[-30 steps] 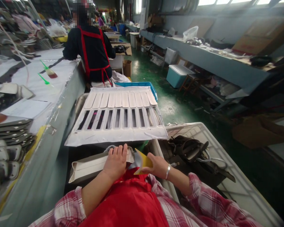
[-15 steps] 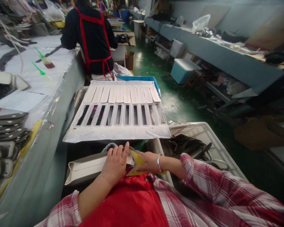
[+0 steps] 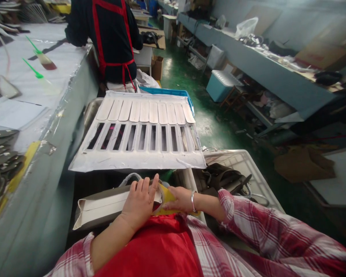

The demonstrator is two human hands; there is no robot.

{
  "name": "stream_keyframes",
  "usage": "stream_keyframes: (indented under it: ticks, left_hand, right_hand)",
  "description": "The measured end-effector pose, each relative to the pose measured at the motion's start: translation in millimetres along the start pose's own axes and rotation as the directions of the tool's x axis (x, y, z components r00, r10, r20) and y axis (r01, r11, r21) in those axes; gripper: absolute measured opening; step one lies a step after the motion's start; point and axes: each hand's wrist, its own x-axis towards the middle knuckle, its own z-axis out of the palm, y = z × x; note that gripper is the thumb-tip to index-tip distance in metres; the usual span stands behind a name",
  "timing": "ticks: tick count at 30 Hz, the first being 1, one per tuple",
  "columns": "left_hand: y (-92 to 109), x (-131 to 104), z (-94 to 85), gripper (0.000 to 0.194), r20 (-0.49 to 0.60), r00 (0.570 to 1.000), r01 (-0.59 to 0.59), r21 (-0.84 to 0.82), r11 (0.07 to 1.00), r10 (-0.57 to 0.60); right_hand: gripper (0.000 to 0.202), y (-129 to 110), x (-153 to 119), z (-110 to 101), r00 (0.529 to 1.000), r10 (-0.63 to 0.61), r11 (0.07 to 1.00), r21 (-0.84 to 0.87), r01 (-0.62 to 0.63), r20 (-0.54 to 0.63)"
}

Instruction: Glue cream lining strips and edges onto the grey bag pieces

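A dark grey handbag body (image 3: 103, 209) lies on its side against my red apron, its cream bottom panel facing up. My left hand (image 3: 140, 198) wraps over the bag's right end, fingers over the far edge and index finger raised. Beside it my right hand (image 3: 181, 199), with a silver bangle at the wrist, grips a flat yellow piece (image 3: 167, 200) pressed to that end of the bag. The yellow piece's exact kind cannot be made out. A clear-wrapped handle (image 3: 131, 177) shows behind the bag.
A white slotted board (image 3: 138, 159) with cream strips lies just beyond my hands. A white crate (image 3: 245, 161) of dark bags stands at right. The plastic-covered table (image 3: 60, 92) runs along the left, bearing green-tipped bottles. A co-worker (image 3: 112, 42) stands ahead.
The view has shifted slightly, so the table and board sit further left and higher. Both hands keep their grip on the bag and the yellow piece with hardly any movement.
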Motion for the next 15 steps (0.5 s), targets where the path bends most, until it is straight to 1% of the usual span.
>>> stream_keyframes:
  ticks: [8, 11, 15]
  left_hand:
    - [-5.8, -2.7, 0.0, 0.065, 0.012, 1.0, -0.018, -0.062, 0.998, 0.019]
    - [-10.0, -5.2, -0.6, 0.072, 0.018, 0.999, -0.044, -0.091, 0.995, 0.046]
    - [-14.8, -8.7, -0.5, 0.085, 0.018, 0.996, -0.079, -0.147, 0.986, 0.083]
  right_hand:
    - [0.04, -10.2, -6.5, 6.0, 0.993, 0.109, 0.991, 0.083, -0.105, -0.047]
    - [0.043, -11.0, -8.3, 10.6, 0.993, 0.094, 0.991, 0.104, -0.087, -0.066]
    - [0.049, -11.6, -9.0, 16.0, 0.991, 0.119, 0.988, 0.107, -0.112, -0.066]
